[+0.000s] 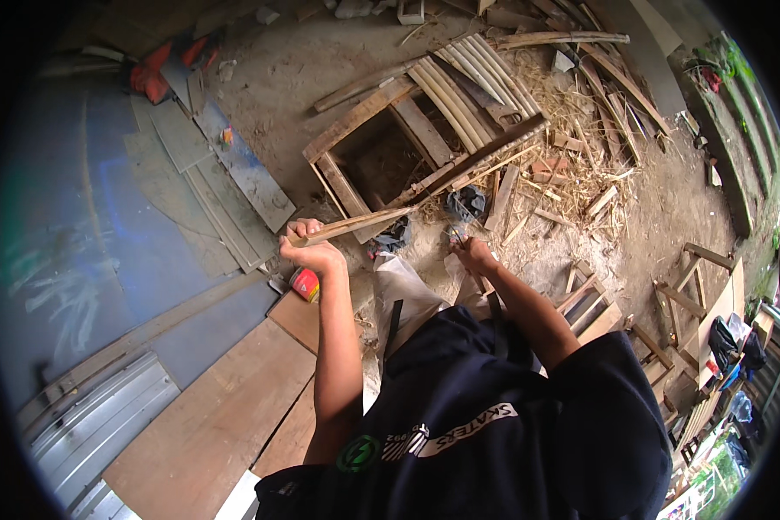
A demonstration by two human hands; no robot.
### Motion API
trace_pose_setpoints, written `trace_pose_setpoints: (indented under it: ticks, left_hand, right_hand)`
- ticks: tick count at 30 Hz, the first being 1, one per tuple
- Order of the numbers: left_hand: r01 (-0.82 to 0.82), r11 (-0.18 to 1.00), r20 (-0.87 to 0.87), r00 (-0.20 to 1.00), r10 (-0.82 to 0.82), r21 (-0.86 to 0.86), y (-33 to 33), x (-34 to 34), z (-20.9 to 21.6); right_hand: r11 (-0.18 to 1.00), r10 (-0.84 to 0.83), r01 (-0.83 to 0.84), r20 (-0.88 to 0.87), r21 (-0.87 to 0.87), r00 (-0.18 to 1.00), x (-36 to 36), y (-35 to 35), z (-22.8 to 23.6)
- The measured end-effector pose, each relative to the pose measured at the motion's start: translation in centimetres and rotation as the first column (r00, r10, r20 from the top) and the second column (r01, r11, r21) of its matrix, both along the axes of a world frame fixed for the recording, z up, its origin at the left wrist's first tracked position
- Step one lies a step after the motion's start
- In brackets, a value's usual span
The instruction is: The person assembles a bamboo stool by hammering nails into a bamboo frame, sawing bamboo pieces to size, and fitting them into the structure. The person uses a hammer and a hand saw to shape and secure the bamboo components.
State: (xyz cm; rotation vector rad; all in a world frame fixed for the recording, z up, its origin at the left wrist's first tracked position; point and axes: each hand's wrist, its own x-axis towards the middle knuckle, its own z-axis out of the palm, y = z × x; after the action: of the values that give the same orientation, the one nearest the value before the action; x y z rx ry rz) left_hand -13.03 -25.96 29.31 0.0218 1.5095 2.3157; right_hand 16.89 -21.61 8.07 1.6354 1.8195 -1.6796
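Observation:
My left hand (310,249) is closed round one end of a pale strip of split wood or bamboo (355,225). The strip points right, its far end near the corner of a low wooden frame (338,186). Pale slats (459,113) cover the frame's right part, and what looks like a handsaw (481,94) lies on them. My right hand (474,255) is closed in front of my right leg, apart from the strip. Something small shows at its fingertips, too small to name. Both feet, in dark footwear (466,203), stand close to the frame's near side.
Shavings and offcuts (572,173) litter the ground right of the frame. A red can (305,283) stands beside my left forearm. Plywood sheets (208,407) and a blue-grey panel (78,199) lie to the left. Small wooden frames (685,295) stand at the right.

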Motion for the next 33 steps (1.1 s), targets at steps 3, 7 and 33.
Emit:
trace_pose_setpoints:
  ticks: [3,7,33]
  left_hand:
    - [0.015,1.000,0.011,1.000,-0.015,-0.013,-0.4,0.1,0.1]
    - [-0.021,0.999,0.045,0.999,0.023,-0.034,-0.7,0.3,0.6]
    - [-0.228,0.962,-0.131,0.969,0.209,-0.154,-3.1,0.3,3.9]
  right_hand:
    - [0.987,-0.069,0.076,0.054,-0.139,0.996,0.9,0.3,-1.8]
    - [0.996,-0.035,0.039,0.050,-0.081,0.998,2.1,0.7,-3.1]
    - [0.895,0.252,-0.238,0.011,0.377,0.968,10.1,0.7,5.6]
